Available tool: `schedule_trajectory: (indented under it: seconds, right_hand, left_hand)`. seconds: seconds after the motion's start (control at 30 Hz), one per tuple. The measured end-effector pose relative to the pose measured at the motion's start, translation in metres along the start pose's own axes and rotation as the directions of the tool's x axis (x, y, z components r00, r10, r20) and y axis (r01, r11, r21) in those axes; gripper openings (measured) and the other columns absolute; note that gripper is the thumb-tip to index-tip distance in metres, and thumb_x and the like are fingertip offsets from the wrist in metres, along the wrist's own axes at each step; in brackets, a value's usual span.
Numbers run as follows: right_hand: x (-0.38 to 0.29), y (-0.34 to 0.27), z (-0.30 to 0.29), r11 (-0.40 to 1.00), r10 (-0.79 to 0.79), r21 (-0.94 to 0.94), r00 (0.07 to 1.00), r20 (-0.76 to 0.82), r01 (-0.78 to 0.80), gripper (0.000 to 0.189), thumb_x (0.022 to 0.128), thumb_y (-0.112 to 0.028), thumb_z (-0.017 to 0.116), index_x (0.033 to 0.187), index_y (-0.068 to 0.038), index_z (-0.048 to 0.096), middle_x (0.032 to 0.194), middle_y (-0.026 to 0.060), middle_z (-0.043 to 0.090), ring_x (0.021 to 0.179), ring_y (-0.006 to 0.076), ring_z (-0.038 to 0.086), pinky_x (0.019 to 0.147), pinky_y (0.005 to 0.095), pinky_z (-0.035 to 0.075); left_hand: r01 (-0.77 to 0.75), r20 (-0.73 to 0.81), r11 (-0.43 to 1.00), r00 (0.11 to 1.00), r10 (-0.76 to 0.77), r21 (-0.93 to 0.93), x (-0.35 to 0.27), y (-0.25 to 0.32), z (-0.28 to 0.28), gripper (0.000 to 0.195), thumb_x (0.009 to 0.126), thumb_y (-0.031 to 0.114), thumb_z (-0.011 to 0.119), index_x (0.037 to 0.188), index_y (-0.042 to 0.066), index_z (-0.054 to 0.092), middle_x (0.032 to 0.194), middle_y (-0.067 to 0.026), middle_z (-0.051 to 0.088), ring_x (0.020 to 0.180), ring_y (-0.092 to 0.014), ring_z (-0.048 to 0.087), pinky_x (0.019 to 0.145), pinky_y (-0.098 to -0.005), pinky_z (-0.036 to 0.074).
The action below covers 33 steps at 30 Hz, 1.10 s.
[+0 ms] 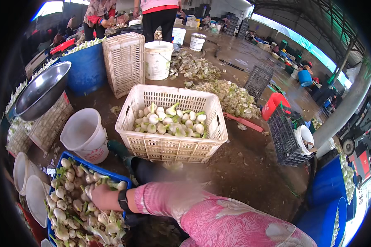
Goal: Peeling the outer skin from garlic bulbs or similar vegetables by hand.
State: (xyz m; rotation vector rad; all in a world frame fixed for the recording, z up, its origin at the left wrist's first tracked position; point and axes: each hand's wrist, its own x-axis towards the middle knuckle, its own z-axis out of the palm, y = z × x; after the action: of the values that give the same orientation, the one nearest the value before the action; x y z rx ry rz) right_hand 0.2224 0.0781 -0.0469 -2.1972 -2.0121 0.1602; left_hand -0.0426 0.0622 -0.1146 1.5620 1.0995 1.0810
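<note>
My left hand [101, 196], with a dark band on the wrist, reaches into a blue plastic crate [94, 167] at the lower left. Its fingers are down among fresh garlic bulbs [60, 214] with green stems, touching them; whether they grip one is hidden. A blur over the pink sleeve appears to be my right hand [193, 186]; its shape and anything in it cannot be made out. Straight ahead stands a white slatted plastic crate [173, 148], partly filled with trimmed white garlic bulbs [170, 123].
A white bucket [80, 129] stands left of the white crate. Heaps of garlic peelings [228, 95] and a red handle-like strip [244, 122] lie to its right. Black crates [284, 142] stand farther right. A steel basin [43, 92] sits at left; two people stand behind.
</note>
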Motion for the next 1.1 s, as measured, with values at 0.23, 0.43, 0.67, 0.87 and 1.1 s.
schedule_trajectory:
  seconds: [0.23,0.43,0.67,0.87,1.1]
  right_hand:
    - [0.018,0.049,0.034,0.974,-0.180,-0.125,0.981,0.073,0.188,0.014,0.070,-0.013,0.051,0.067,-0.010,0.064,0.068,0.0107,0.062,0.066,0.0244,0.062,0.051,0.0373,0.047]
    - [-0.016,-0.017,-0.060,0.926,-0.097,0.365,0.995,-0.010,0.094,0.031,0.079,-0.020,0.049,0.107,-0.005,0.049,0.092,0.0169,0.059,0.085,0.0358,0.055,0.071,0.0394,0.044]
    - [-0.098,-0.063,-0.070,0.755,-0.446,0.448,0.876,-0.185,0.479,0.038,0.079,-0.022,0.053,0.111,-0.004,0.045,0.098,0.0166,0.056,0.086,0.0324,0.055,0.070,0.0391,0.045]
    - [-0.110,-0.044,-0.060,0.730,-0.341,0.594,0.933,-0.112,0.338,0.036,0.082,-0.024,0.051,0.112,-0.003,0.046,0.095,0.0186,0.056,0.089,0.0332,0.054,0.071,0.0383,0.044]
    - [-0.053,0.040,-0.068,-0.228,0.483,0.967,0.849,0.215,-0.115,0.022,0.086,-0.025,0.046,0.076,-0.007,0.051,0.059,0.0047,0.049,0.042,0.0108,0.041,0.039,0.0232,0.034]
  left_hand:
    - [0.313,0.074,0.477,0.887,-0.455,-0.821,-0.010,0.076,0.055,0.020,0.086,0.024,0.045,0.083,0.007,0.055,0.082,-0.0058,0.058,0.076,-0.017,0.055,0.071,-0.0300,0.044]
    - [0.357,0.013,0.501,0.824,-0.567,-0.788,-0.021,0.098,0.031,0.020,0.083,0.023,0.052,0.097,0.009,0.052,0.097,-0.0068,0.055,0.091,-0.023,0.052,0.078,-0.0376,0.042]
    - [0.190,0.022,0.917,0.981,-0.195,-0.351,-0.015,0.071,0.044,0.048,0.081,0.039,0.052,0.111,0.003,0.045,0.102,-0.0099,0.054,0.097,-0.026,0.050,0.083,-0.0384,0.041]
    - [0.225,0.093,0.403,0.942,-0.322,-0.887,-0.011,0.096,0.037,0.021,0.082,0.023,0.055,0.095,0.008,0.053,0.091,-0.0057,0.057,0.089,-0.021,0.054,0.079,-0.0335,0.043]
    - [0.321,0.021,0.483,0.849,-0.527,-0.814,-0.023,0.092,0.012,0.011,0.082,0.023,0.054,0.086,0.013,0.055,0.081,0.0001,0.059,0.078,-0.015,0.056,0.065,-0.0265,0.043]
